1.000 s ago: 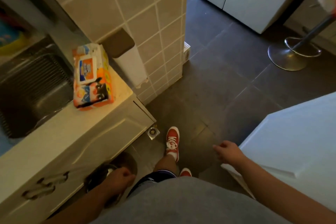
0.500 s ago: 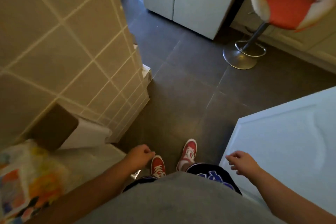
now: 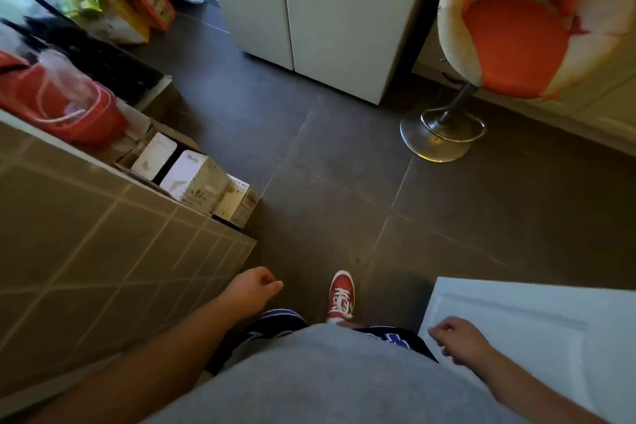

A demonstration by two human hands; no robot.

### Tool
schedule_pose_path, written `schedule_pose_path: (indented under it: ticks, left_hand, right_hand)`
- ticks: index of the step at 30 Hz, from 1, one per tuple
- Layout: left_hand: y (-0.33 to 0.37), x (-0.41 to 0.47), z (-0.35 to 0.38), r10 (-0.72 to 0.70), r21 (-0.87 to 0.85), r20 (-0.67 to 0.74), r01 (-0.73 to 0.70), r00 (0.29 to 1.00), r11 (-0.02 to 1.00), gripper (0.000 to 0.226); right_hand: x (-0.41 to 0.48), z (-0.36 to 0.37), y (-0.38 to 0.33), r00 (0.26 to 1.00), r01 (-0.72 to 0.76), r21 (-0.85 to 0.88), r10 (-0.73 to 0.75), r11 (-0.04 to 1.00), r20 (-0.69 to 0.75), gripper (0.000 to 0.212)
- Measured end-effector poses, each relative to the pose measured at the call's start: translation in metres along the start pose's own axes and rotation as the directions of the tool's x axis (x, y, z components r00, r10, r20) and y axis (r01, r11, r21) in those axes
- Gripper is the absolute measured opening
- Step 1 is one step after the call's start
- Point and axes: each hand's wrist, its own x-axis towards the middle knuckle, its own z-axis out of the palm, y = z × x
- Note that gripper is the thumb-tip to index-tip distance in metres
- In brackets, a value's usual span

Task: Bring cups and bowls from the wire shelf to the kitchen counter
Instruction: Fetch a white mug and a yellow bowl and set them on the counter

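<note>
Head cam: your left hand (image 3: 253, 289) is loosely curled with nothing in it, just off the tiled wall (image 3: 103, 244) corner. Your right hand (image 3: 459, 341) hangs half-curled, empty too, over the white panel (image 3: 550, 330) edge. Cups, bowls, shelf: out of view.

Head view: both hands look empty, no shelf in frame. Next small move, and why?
Probably keep walking forward over the dark tiled floor. The left hand and right hand hold nothing, and no cups, bowls or wire shelf show here. The path looks clear between the tiled wall and the stool.
</note>
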Motion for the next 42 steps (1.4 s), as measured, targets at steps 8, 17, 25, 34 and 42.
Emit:
schedule_pose_path:
  ticks: [8,17,25,34,42]
  left_hand:
    - [-0.02,0.024,-0.057,-0.208,-0.16,0.013,0.208,0.978,0.965,0.012]
    - [0.008,0.121,-0.129,-0.293,-0.123,0.022,0.294,0.956,0.948,0.012]
    - [0.131,0.218,-0.239,-0.16,-0.088,-0.062,0.154,0.985,0.984,0.024]
    - [0.253,0.317,-0.334,-0.057,-0.082,-0.156,0.045,0.986,0.996,0.022]
    - [0.252,0.326,-0.373,-0.273,-0.284,-0.143,0.224,0.951,0.932,0.024]
  right_hand:
    - [0.063,-0.075,-0.21,0.961,0.276,-0.09,-0.271,0.957,0.061,0.018]
    - [0.123,-0.107,-0.376,0.941,0.338,-0.147,-0.338,0.93,0.026,0.017]
    - [0.15,-0.191,-0.415,0.976,0.205,-0.198,-0.216,0.959,-0.034,0.017]
    - [0.242,-0.273,-0.486,0.993,0.118,-0.256,-0.122,0.959,0.002,0.019]
    - [0.293,-0.291,-0.674,0.942,0.331,-0.537,-0.304,0.776,0.142,0.02]
